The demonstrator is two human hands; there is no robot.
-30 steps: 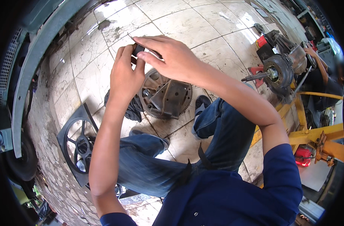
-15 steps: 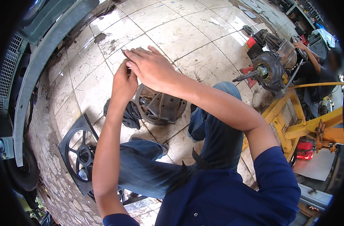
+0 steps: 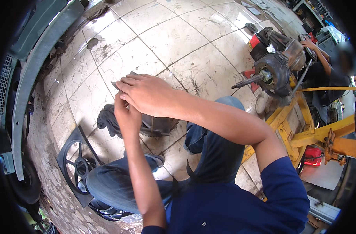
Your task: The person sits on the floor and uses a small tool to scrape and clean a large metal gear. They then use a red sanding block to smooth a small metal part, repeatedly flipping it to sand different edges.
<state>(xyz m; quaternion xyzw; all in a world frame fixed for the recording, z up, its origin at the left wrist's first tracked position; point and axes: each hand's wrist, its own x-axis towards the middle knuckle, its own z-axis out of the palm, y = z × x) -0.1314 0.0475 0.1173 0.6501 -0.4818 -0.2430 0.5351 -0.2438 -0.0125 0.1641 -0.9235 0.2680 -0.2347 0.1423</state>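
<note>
My right hand (image 3: 148,94) lies across the top of my left hand (image 3: 127,113), its fingers together and bent over a thin dark sheet (image 3: 115,85). Only the corners of this sheet show past the fingertips, and its kind is hard to tell. The left hand's fingers are folded against it from below, largely covered by the right. Beneath both hands a round metal flywheel (image 3: 159,126) with a toothed rim rests on the floor, much of it now hidden. A black cloth (image 3: 108,120) is bunched against its left side.
A black fan shroud (image 3: 74,156) leans by my left knee. To the right, a gearbox-like assembly (image 3: 273,74) with a protruding shaft sits near a yellow steel frame (image 3: 295,136). Another person (image 3: 322,62) works behind it. A vehicle's grey bumper (image 3: 28,85) borders the left.
Both hands have come down over the flywheel, covering more of it, and my left elbow has swung right. A second corner of the dark sheet shows. The view has shifted slightly.
</note>
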